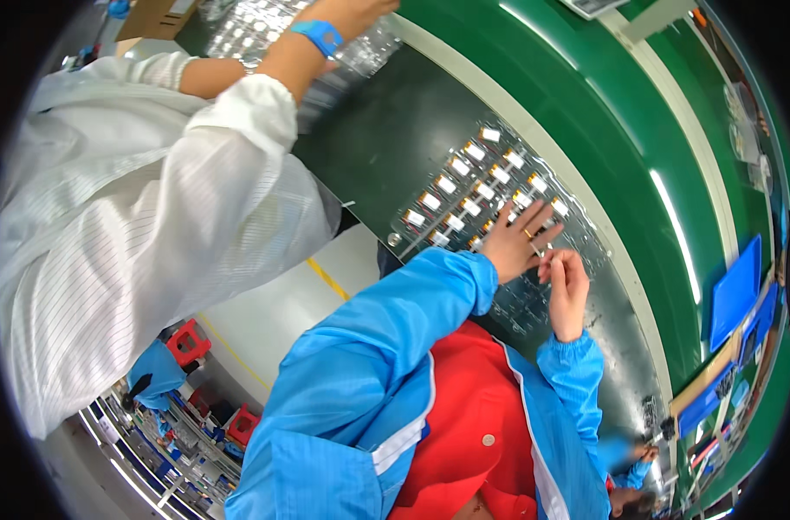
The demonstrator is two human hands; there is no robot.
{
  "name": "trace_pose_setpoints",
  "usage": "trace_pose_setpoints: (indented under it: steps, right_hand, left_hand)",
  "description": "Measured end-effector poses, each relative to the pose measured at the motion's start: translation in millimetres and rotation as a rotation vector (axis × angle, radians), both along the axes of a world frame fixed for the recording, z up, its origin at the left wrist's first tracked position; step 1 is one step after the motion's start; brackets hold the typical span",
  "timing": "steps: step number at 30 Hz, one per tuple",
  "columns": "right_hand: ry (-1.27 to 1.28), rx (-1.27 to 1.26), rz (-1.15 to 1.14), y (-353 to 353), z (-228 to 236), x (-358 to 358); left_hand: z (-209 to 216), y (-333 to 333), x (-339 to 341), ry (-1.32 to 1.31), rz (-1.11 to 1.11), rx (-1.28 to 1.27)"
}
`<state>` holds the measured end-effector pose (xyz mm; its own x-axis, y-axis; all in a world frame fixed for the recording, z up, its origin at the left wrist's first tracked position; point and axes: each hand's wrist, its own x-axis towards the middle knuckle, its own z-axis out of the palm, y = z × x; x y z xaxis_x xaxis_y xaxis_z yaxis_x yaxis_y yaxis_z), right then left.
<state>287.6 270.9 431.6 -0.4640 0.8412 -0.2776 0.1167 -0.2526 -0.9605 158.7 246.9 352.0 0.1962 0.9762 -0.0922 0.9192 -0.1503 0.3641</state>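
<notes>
The left hand point(520, 240), with a ring on 1 finger, is spread wide, palm down, over the near part of a clear, thin plastic tray point(591, 245). The right hand point(568, 293) is just beside it, thumb and forefinger drawn narrow; whether they pinch anything I cannot tell. The tray lies on a dark, smooth surface point(369, 147) and bears slanting rows of small white rectangular pieces point(446, 184) with orange ends, some partly hidden by the left hand. Beyond the surface's pale, curved edging point(484, 78) runs a long, glossy green band point(616, 139). At upper left, a co-worker's arm in a white, finely striped sleeve point(239, 130) with a blue wristband point(319, 36) reaches over clear, crinkled plastic packaging point(373, 52).
</notes>
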Motion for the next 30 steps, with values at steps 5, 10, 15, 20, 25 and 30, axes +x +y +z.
trace_pose_setpoints:
  steps: [5,10,15,20,25,30]
  right_hand:
    - [-0.089,0.061,0.139,-8,12,5]
    - [-0.039,0.033,0.078,-19,3,13]
    - [0.089,-0.029,-0.099,-12,-10,20]
    - [0.089,0.014,-0.198,0,-10,20]
    - [0.081,-0.001,-0.144,-7,-4,16]
    - [0.048,0.044,-0.013,-21,9,14]
  left_hand:
    - [0,0,6,0.074,-0.055,-0.079]
    - [-14,-3,7,0.008,-0.034,-0.031]
    - [-25,-7,9,-0.046,-0.02,0.052]
    - [-19,-18,9,0.082,-0.007,0.0]
    - [-15,-23,8,0.057,-0.004,0.004]
    - [-7,-21,6,0.016,-0.023,-0.053]
